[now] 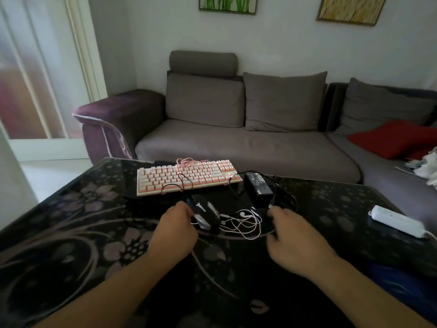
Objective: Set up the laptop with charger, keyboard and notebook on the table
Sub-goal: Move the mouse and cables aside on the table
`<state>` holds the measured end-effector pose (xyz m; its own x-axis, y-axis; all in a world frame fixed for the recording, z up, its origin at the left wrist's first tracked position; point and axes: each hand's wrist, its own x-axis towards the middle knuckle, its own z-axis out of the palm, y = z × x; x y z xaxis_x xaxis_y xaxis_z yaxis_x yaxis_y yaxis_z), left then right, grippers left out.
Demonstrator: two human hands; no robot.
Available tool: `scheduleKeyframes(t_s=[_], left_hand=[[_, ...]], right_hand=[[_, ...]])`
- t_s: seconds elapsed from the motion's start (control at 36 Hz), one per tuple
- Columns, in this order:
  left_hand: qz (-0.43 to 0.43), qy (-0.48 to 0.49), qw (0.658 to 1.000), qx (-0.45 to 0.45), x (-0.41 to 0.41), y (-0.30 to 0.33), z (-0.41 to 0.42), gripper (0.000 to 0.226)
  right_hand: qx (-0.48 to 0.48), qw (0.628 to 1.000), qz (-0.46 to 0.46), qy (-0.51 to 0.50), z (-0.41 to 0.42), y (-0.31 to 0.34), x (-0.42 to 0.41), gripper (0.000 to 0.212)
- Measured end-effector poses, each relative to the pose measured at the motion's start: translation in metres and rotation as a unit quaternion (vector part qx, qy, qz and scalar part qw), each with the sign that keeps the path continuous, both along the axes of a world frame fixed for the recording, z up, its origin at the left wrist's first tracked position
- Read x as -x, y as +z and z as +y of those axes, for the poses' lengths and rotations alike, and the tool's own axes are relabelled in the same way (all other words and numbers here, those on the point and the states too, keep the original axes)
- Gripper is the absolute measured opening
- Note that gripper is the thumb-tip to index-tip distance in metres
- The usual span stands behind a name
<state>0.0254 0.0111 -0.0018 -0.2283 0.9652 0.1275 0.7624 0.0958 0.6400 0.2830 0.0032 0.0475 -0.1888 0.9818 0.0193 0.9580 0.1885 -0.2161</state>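
While left hand (pixel 176 229) gripped the mouse (pixel 205 215) and right hand (pixel 292 235) hovered loose-fingered, the charger (pixel 258 188) brick looked heavy, rigid, best grasped across its sides.

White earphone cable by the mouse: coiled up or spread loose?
Spread loose: the thin white earphone cable lies in tangled open loops on the dark floral table, between both hands.

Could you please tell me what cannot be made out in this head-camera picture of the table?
- Left hand fingertips: hidden behind the hand, beside the mouse.
- Right hand fingertips: blurred among dark cables.
- Charger label: too small.
- Laptop under the keyboard: dark on dark table, unclear.
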Motion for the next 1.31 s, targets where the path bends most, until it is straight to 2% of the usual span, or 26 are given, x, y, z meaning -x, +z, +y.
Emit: scheduleKeyframes(t_s=[0.11, 0.19, 0.31, 0.36, 0.42, 0.47, 0.5, 0.58, 0.67, 0.72, 0.83, 0.89, 0.94, 1.03, 1.08, 1.14, 1.19, 1.31], left_hand=[[-0.049, 0.076, 0.996, -0.017, 0.034, -0.008, 0.012, 0.031], [-0.028, 0.135, 0.99, -0.006, 0.064, -0.011, 0.027, 0.04], [0.005, 0.097, 0.992, 0.087, 0.093, -0.019, 0.042, 0.06], [0.067, 0.057, 0.992, 0.093, 0.1, -0.026, 0.045, 0.054], [0.126, 0.034, 0.989, 0.073, 0.102, -0.029, 0.047, 0.029], [0.103, 0.031, 0.994, 0.036, 0.102, -0.03, 0.047, 0.007], [0.076, 0.029, 0.997, 0.016, 0.102, -0.031, 0.047, 0.006], [0.005, 0.024, 0.998, -0.051, 0.095, -0.026, 0.045, 0.022], [-0.06, 0.023, 0.993, -0.096, 0.087, -0.006, 0.041, 0.033], [-0.128, 0.015, 0.984, -0.12, 0.08, 0.012, 0.04, 0.036], [-0.288, -0.084, 0.938, -0.175, 0.061, 0.052, 0.032, 0.042], [-0.324, -0.133, 0.919, -0.182, 0.046, 0.072, 0.026, 0.046], [-0.328, -0.172, 0.911, -0.182, 0.028, 0.09, 0.021, 0.049], [-0.331, -0.228, 0.901, -0.164, -0.007, 0.11, 0.012, 0.048], [-0.329, -0.257, 0.896, -0.15, -0.036, 0.12, 0.004, 0.046], [-0.302, -0.282, 0.902, -0.125, -0.066, 0.126, -0.003, 0.044], [-0.269, -0.314, 0.907, -0.08, -0.099, 0.127, -0.009, 0.046], [-0.163, -0.405, 0.899, 0.028, -0.158, 0.116, -0.019, 0.065]], right_hand=[[0.033, 0.994, 0.07, 0.075, 0.045, -0.021, 0.094, 0.07], [0.033, 0.993, 0.068, 0.087, 0.076, -0.031, 0.151, 0.089], [0.077, 0.994, 0.057, 0.046, 0.111, -0.038, 0.203, 0.099], [0.088, 0.993, 0.049, 0.059, 0.12, -0.044, 0.22, 0.096], [0.052, 0.994, 0.03, 0.096, 0.123, -0.05, 0.228, 0.086], [0.018, 0.99, 0.009, 0.136, 0.121, -0.055, 0.234, 0.069], [0.003, 0.988, 0.004, 0.154, 0.119, -0.057, 0.235, 0.059], [-0.05, 0.979, 0.018, 0.198, 0.113, -0.061, 0.235, 0.034], [-0.087, 0.969, 0.085, 0.215, 0.105, -0.055, 0.228, 0.022], [-0.083, 0.964, 0.163, 0.192, 0.103, -0.047, 0.22, 0.014], [-0.096, 0.928, 0.324, 0.154, 0.093, -0.011, 0.195, 0.023], [-0.094, 0.913, 0.378, 0.122, 0.084, 0.012, 0.17, 0.024], [-0.074, 0.886, 0.452, 0.072, 0.071, 0.033, 0.136, 0.028], [-0.033, 0.81, 0.586, 0.012, 0.051, 0.059, 0.068, 0.051], [-0.024, 0.76, 0.649, -0.015, 0.035, 0.075, 0.019, 0.045], [-0.022, 0.73, 0.682, -0.042, 0.017, 0.087, -0.029, 0.039], [-0.029, 0.717, 0.692, -0.083, 0.001, 0.091, -0.075, 0.042], [-0.088, 0.757, 0.613, -0.209, -0.027, 0.082, -0.161, 0.03]])
